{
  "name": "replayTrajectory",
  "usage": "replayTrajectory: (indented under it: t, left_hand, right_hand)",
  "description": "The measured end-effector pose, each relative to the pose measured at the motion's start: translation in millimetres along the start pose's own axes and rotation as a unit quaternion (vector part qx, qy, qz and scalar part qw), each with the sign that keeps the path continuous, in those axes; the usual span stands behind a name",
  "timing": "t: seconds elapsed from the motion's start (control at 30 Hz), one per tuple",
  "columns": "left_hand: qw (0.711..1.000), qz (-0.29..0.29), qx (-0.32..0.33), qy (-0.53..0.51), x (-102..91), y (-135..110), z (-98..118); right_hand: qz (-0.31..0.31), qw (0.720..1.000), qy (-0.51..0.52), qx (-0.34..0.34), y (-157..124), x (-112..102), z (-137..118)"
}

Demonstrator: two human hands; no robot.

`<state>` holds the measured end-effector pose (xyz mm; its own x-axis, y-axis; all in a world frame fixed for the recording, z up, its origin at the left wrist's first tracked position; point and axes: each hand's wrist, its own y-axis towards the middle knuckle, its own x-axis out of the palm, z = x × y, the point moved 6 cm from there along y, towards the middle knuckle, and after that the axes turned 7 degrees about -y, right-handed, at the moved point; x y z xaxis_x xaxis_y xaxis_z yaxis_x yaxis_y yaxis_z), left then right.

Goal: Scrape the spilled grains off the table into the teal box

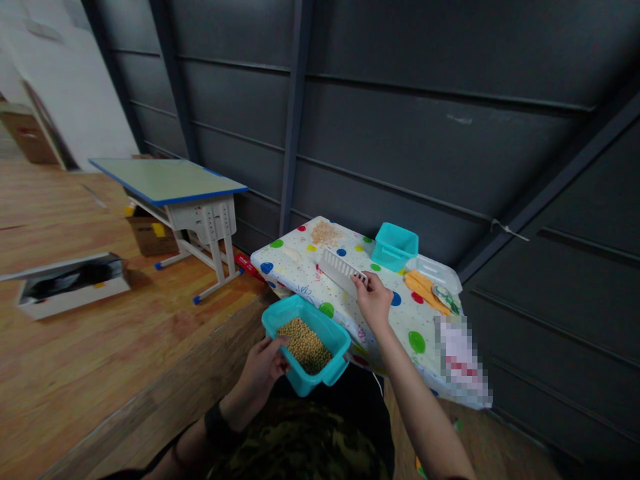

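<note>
The left hand [267,363] is clamped on the near bin [295,310], with its thumb over the rim and its fingers outside. That grip likely stops the bin from tipping, since it sits at the near edge of the counter [275,257] and is full of loose beans [305,343]. I cannot tell if a lap helps hold it up.

The right hand [374,298] is closed on the right end of the white rack [340,272]. The rack is in the middle of the counter, just past the near bin. Holding it by the end seems to leave most of its slots open.

A tan pile [325,233] is at the far left. The far bin [395,247], a lid [447,270] and an orange cloth [425,290] are at the right, maybe to be out of the way.
</note>
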<state>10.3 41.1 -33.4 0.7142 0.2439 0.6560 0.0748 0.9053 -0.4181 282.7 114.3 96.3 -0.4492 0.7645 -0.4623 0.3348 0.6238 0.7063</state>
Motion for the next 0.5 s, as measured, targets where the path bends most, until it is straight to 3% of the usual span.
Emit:
replayTrajectory:
  t: [0.5]
  left_hand:
    - [1.0,0.003,0.002,0.004,4.1,-3.2,4.0]
  right_hand:
    - [-0.025,1.0,0.014,0.01,-3.2,-2.2,-3.8]
